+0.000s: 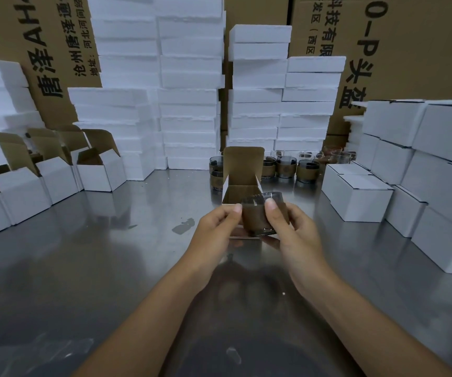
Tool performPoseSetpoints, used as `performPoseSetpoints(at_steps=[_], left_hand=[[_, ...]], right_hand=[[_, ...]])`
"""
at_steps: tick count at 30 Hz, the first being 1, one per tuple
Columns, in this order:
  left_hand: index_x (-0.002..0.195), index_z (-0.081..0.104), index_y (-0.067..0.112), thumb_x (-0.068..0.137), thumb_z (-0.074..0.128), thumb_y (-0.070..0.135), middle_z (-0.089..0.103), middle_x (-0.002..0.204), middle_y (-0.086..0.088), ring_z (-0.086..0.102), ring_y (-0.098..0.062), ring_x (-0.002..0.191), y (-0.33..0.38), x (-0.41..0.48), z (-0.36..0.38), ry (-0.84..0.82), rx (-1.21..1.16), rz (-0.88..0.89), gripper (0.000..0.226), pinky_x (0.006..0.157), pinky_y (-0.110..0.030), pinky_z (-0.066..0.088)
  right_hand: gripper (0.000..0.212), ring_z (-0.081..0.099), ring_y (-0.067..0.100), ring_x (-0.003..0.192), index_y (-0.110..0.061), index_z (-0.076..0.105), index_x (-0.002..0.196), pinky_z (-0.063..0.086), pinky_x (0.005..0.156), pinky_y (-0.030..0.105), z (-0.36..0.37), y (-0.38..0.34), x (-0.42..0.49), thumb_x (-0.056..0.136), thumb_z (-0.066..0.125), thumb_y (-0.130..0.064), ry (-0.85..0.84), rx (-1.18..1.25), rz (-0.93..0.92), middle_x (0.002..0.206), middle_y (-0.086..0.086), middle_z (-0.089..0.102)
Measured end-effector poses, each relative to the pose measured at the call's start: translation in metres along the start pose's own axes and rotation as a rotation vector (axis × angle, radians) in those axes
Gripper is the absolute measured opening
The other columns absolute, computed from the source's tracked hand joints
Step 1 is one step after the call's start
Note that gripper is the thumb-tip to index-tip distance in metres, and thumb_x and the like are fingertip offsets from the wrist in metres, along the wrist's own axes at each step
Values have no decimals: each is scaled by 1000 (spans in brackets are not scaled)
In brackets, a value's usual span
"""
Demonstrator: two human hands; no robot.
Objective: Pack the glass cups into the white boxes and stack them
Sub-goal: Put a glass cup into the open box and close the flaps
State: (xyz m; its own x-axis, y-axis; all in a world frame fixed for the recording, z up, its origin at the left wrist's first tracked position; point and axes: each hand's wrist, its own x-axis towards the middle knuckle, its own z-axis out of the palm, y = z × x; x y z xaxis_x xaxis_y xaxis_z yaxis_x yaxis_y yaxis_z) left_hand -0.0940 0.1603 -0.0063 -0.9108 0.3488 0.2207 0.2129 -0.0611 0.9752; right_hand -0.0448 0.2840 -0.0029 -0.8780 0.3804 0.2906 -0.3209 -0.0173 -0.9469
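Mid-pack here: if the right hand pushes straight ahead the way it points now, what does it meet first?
Probably the open white box: the right hand grips the glass cup just in front of its mouth, well short of the row of cups behind. Depth is unclear.

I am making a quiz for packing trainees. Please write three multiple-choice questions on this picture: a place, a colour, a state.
1. Where are the closed boxes? A) at the right B) at the left C) on the floor
2. What colour is the wrap on the held cup? A) red B) brown C) green
3. The box just behind that cup is: A) taped B) crushed C) open
Answers: 1 A, they stand at the right; 2 B, the wrap looks brown; 3 C, its lid stands up.
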Motion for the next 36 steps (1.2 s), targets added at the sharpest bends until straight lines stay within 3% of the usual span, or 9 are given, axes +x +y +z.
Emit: performPoseSetpoints(at_steps=[1, 4, 7, 10, 16, 19, 25, 29, 36], left_hand=[[102, 66, 24, 97, 43, 36, 72, 91, 4, 68, -7, 86, 0, 0, 0, -21, -21, -21, 26, 70, -16, 53], [103, 66, 27, 98, 40, 38, 72, 92, 9, 69, -8, 87, -2, 1, 0, -56, -36, -63, 29, 77, -21, 54], [117, 63, 21, 100, 36, 37, 71, 105, 1, 69, -16, 92, 0, 1, 1, -80, -47, -101, 35, 87, -32, 55], [116, 63, 21, 100, 35, 36, 71, 105, 0, 70, -21, 90, 1, 1, 1, -108, -76, -107, 35, 83, -32, 56], [101, 69, 36, 81, 42, 57, 72, 103, 8, 69, -13, 93, 7, -3, 1, -31, -185, -68, 40, 77, -33, 57], [116, 63, 30, 85, 46, 51, 66, 115, 3, 63, -21, 106, 10, -3, 2, 24, -178, -53, 41, 82, -39, 57], [109, 67, 19, 95, 48, 20, 69, 107, 0, 66, -26, 100, 13, -4, -2, 42, -267, 22, 23, 78, -41, 56], [106, 68, 21, 95, 48, 18, 68, 109, -1, 65, -26, 102, 12, -4, -3, 45, -271, 39, 22, 71, -36, 54], [108, 67, 20, 95, 49, 19, 67, 111, -1, 65, -25, 103, 12, -4, -2, 57, -258, 31, 22, 73, -36, 55]], right_hand=[[66, 67, 9, 90, -22, 63, 102, 54, 79, 27, 0, 0, -1, 53, 65, -66, 12, -25, -25, 93, -3, 70], [66, 61, -9, 80, -32, 56, 102, 46, 62, 6, 1, -3, -3, 46, 69, -64, 38, -86, -99, 97, -7, 63], [66, 61, -3, 80, -34, 53, 100, 45, 57, 6, 1, -4, -4, 42, 73, -59, 49, -109, -139, 101, -4, 61], [69, 62, 3, 85, -35, 52, 101, 47, 57, 9, 0, -5, -5, 40, 77, -56, 36, -115, -153, 105, 0, 59], [70, 53, 2, 108, -38, 48, 111, 48, 79, 11, -2, 1, -6, 53, 88, -36, -65, -264, -193, 116, -9, 55], [70, 50, 0, 113, -39, 47, 115, 43, 96, 19, -3, 1, -5, 59, 88, -29, -96, -332, -244, 118, -14, 54], [71, 49, 1, 117, -35, 49, 122, 38, 98, 19, -5, 2, -3, 63, 86, -22, -106, -412, -353, 121, -17, 55], [73, 50, 4, 119, -35, 48, 124, 41, 104, 32, -4, 3, -2, 64, 86, -21, -106, -417, -356, 123, -14, 56], [73, 49, 2, 118, -35, 48, 124, 41, 104, 32, -4, 1, -3, 64, 86, -20, -109, -425, -357, 123, -15, 56]])
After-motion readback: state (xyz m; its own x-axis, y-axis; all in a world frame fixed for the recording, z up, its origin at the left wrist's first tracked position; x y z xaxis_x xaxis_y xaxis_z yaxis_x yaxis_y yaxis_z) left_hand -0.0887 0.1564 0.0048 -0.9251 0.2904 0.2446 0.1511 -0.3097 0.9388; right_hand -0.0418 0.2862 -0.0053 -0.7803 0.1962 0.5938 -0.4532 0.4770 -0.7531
